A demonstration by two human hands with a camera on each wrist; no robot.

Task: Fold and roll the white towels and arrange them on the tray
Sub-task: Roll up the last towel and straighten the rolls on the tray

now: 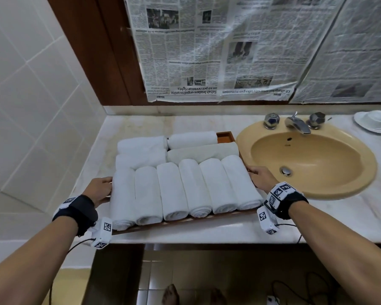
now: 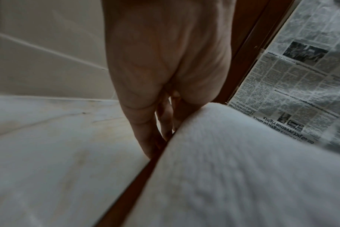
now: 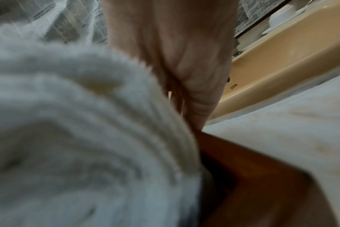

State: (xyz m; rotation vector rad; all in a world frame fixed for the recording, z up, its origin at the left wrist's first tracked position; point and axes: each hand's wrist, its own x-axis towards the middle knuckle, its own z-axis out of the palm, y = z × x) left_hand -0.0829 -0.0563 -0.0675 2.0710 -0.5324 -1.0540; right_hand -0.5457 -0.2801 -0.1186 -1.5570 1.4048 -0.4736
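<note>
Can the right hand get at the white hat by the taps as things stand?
Probably yes: the right hand rests at the tray edge, and the white hat sits uncovered on the counter beyond the sink, nothing between them.

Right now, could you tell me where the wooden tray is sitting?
In the head view, the wooden tray sits on the marble counter, left of the yellow sink, between both hands.

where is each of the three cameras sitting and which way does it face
Head: worn on the head, looking forward and down at the tray of rolled towels beside the sink; both forearms, left hand, right hand, feet show.
Left wrist: along the left hand to the tray's left edge.
Right wrist: along the right hand to the right edge.
All share towels and tray.
</note>
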